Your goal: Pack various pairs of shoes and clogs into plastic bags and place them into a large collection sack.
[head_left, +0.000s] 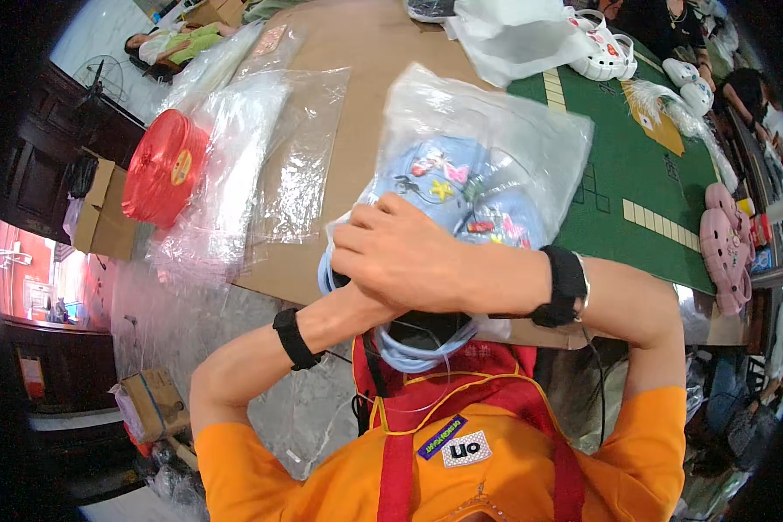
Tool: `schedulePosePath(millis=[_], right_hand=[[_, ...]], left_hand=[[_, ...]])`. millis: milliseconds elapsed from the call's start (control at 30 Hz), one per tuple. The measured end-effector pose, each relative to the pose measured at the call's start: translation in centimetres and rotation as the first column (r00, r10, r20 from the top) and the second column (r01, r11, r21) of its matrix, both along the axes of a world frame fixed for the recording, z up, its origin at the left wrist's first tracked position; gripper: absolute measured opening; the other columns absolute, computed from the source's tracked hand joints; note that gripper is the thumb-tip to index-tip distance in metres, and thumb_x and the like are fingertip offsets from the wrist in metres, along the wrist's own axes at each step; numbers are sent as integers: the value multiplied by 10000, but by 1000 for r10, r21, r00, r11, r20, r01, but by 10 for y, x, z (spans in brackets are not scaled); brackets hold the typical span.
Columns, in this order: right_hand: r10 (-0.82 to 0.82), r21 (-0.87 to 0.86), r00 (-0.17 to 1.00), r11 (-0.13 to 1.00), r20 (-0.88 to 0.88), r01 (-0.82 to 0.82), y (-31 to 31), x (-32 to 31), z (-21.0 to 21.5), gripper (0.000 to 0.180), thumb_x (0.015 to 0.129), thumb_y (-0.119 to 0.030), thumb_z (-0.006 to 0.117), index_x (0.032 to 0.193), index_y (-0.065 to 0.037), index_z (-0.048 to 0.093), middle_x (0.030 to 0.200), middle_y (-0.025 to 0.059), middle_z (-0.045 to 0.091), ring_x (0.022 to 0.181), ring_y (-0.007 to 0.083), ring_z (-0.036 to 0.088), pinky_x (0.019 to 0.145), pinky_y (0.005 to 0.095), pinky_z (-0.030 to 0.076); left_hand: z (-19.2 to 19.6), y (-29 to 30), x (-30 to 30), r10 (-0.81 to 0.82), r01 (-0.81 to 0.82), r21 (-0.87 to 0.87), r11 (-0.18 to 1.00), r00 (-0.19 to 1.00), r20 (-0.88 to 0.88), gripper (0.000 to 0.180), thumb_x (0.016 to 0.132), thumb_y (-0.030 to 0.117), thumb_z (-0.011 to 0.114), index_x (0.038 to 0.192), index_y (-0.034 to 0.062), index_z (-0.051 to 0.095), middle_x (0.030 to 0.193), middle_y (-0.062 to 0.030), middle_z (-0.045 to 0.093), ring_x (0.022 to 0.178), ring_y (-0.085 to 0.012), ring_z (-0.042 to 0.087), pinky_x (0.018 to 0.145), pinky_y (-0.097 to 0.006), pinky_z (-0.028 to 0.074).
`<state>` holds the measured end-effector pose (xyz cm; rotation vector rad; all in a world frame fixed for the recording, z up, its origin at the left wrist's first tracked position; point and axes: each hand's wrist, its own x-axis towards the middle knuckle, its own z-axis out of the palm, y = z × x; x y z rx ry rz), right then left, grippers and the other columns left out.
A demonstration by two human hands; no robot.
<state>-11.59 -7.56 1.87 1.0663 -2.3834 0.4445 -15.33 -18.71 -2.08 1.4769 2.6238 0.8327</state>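
Blue clogs lie under right hand, fingers curled at left clog's side; cannot tell whether they pinch the frosted bag. Left hand beneath, grip hidden. Likely light, springy; bag thin, slick. Heel rims, protruding on the near side, seem surest hold. Right forearm crosses over left wrist, elbows wide. Surface cardboard-covered; green mat right.

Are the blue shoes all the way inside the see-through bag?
Only partly: the blue shoes show their toes through the bag, but a blue heel sticks out uncovered.
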Motion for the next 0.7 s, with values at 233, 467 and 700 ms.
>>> schedulePosePath(millis=[233,467,700], right_hand=[[-53,-97,997,994,56,59,27,33,-1,362,666,-133,573,1028,-124,561,1007,58,525,971,229,496,837,385,343],[-389,-173,904,892,180,418,72,93,-43,496,702,-164,629,1175,-125,487,1195,126,449,1089,290,429,889,436,317],[-414,-325,744,711,524,624,81,137,-90,580,764,-107,606,1286,-63,357,1287,193,342,1168,400,339,967,460,295]], left_hand=[[12,9,-24,169,-161,-50,986,930,327,365,813,312,569,969,-4,475,917,-250,557,863,-380,547,755,-458,422],[1,-2,-18,188,-177,-75,981,966,175,575,773,394,623,1087,-63,471,975,-267,562,904,-388,556,767,-419,435],[30,-50,1,20,-18,-9,1000,971,237,337,825,126,551,1125,-23,519,1062,-209,568,956,-323,559,806,-356,448]])
